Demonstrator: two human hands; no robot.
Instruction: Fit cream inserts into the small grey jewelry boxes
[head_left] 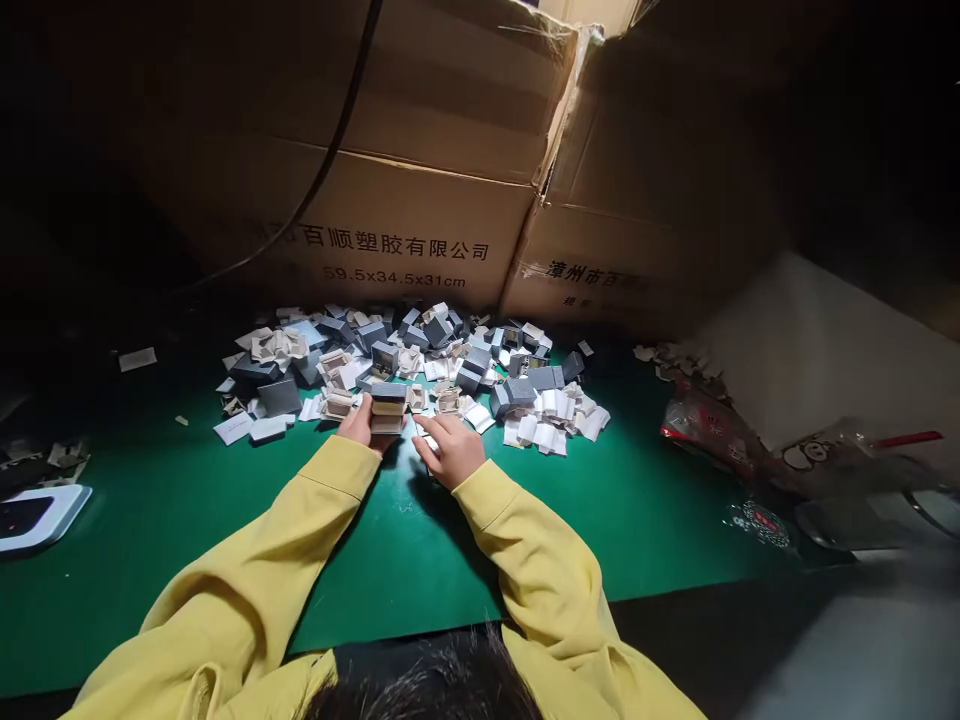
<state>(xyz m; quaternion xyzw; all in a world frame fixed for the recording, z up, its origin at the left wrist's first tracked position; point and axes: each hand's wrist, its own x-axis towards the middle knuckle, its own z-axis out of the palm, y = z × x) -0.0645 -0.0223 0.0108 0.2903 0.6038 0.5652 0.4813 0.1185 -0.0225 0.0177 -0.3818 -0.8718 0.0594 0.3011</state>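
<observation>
My left hand (358,424) is closed around a small grey box (388,408) with its lid raised and a pale inside showing. Just to the right, my right hand (451,450) has its fingers bent together, with a bit of a small white piece showing between them; its exact kind is hard to make out. Past both hands lies a loose heap of similar grey boxes (472,368), mixed with white folded inserts (553,408) and beige inserts (279,346).
A green tabletop (360,570) spreads under everything. Large cardboard cartons (420,210) stand behind the heap, with a dark cable (330,160) hanging before them. A white device (45,518) lies at left; plastic packets (709,432) lie at right.
</observation>
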